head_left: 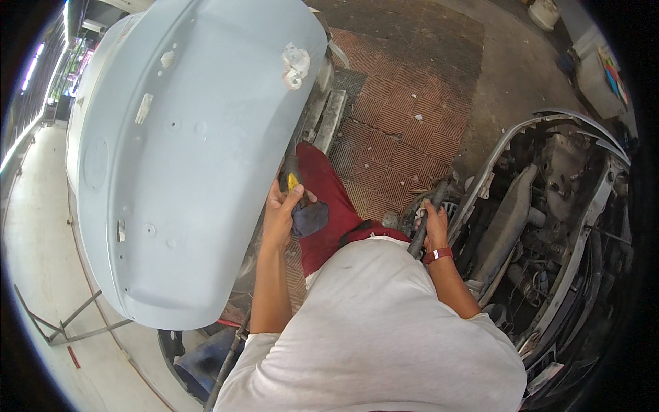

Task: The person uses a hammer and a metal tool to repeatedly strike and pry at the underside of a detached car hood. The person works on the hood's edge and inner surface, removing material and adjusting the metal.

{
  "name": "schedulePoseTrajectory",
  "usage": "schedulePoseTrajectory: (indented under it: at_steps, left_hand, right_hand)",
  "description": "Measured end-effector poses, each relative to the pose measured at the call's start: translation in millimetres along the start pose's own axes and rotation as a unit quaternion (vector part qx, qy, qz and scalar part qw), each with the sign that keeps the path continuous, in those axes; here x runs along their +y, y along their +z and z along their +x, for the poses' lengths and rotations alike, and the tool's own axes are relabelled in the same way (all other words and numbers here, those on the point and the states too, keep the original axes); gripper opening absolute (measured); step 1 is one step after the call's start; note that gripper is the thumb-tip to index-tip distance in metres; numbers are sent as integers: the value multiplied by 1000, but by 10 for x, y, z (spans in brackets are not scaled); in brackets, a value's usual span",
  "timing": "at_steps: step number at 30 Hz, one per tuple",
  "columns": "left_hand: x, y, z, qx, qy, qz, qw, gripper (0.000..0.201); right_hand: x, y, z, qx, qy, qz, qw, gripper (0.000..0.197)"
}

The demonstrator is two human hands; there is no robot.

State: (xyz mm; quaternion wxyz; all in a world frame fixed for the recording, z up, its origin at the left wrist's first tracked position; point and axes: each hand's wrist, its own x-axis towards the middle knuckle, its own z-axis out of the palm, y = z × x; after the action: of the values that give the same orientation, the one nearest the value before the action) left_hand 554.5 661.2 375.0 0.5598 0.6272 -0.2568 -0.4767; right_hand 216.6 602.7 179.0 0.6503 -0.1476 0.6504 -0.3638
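My left hand (279, 218) is closed beside the edge of the grey panel, thumb pressed on a small yellow piece (293, 182). A dark grey flap (311, 219), perhaps cloth or abrasive sheet, hangs by its fingers over my red trousers. Wrapped round a dark tube (417, 239) at the near side of the open engine bay is my right hand (436, 225), a red band on its wrist. The large grey primed car panel (213, 172) lies to the left, with whitish filler patches and small holes. A crumpled white wad (296, 65) rests on its far right corner.
An open engine bay (542, 206) with a curved metal rim lies close on the right. Textured brown mats (391, 117) cover the floor ahead. A metal stand (62, 319) and dark car parts (206, 360) are at lower left. A bin (598, 86) stands far right.
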Motion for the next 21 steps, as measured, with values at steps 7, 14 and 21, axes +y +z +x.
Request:
schedulePoseTrajectory:
  at_steps: [7,14,21]
  left_hand:
    - [8,-9,6,-4,2,-22,1000,81]
    - [-28,-17,21,1,7,-23,1000,81]
    - [-15,-34,36,-3,-3,-23,1000,83]
  right_hand:
    - [19,-13,16,3,-13,-19,1000,19]
    - [-33,-3,-34,8,-4,-25,1000,17]
    - [-78,23,-109,-6,-17,-9,1000,17]
